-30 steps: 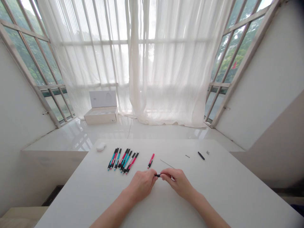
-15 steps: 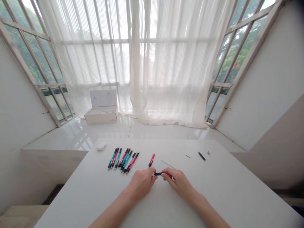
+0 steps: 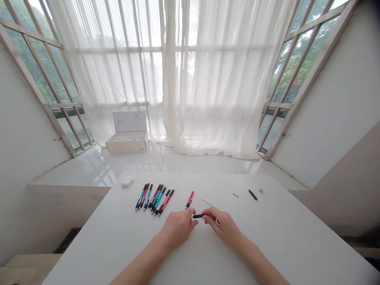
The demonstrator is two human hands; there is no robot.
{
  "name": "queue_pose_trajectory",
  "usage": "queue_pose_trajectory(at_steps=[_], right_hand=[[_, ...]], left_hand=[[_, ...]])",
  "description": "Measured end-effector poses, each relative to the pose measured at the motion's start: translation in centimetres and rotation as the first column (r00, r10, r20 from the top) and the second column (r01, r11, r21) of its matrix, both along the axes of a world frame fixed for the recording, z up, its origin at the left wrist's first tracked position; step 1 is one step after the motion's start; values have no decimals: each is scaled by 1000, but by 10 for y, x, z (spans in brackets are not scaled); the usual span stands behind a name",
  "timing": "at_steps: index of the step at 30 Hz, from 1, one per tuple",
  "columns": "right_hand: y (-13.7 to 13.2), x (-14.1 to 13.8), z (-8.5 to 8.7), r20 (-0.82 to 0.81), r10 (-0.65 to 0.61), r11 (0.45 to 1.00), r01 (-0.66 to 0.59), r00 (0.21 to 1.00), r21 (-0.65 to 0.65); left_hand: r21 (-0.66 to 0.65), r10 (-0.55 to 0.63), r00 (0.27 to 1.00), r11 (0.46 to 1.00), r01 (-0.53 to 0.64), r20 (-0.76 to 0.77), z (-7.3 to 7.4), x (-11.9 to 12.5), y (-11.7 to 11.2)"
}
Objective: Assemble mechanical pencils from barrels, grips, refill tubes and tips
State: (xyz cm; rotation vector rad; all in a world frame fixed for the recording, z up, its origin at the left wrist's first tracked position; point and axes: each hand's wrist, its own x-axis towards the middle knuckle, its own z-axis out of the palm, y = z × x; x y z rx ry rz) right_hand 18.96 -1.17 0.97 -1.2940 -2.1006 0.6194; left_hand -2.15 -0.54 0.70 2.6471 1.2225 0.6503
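Note:
Both my hands rest on the white table (image 3: 118, 241) near its middle. My left hand (image 3: 178, 226) and my right hand (image 3: 223, 225) pinch the two ends of a short black pen part (image 3: 198, 216) between their fingertips. A single pink and black pen (image 3: 189, 200) lies just beyond my left hand. A thin refill rod (image 3: 208, 203) lies beyond my right hand. Further left, several teal and pink pens (image 3: 154, 198) lie side by side in a row.
A small white oval object (image 3: 127, 181) sits at the table's far left corner. Small black and metal pen parts (image 3: 252, 194) lie at the far right. An open white box (image 3: 127, 137) stands on the glossy window ledge before white curtains.
My hands have drawn slightly apart, so more of the black part shows between them. The pens on the table have not moved.

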Motion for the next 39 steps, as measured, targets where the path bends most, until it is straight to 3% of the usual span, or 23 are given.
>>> queue_pose_trajectory(at_steps=[9,16,23,34,36,39], right_hand=[[-2,-1,-1,16,13,999,-14,1000,32],[1,1,-1,57,17,999,-19,998,32],[-1,0,-1,60,21,999,-23,998,43],[-1,5,3,104,43,996,-51,994,73],[5,14,5,75,-25,993,16,997,119],[20,47,7,-23,-283,931,280,959,233]], left_hand=[[53,-10,999,999,13,-53,-2,0,0],[-3,-10,999,1000,10,-36,-1,0,0],[55,-28,998,998,32,-60,-2,0,0],[-40,-6,998,999,4,-60,1,1,-1],[-51,5,997,999,-9,-74,2,1,-1],[-77,20,994,997,-28,-104,4,1,-1]])
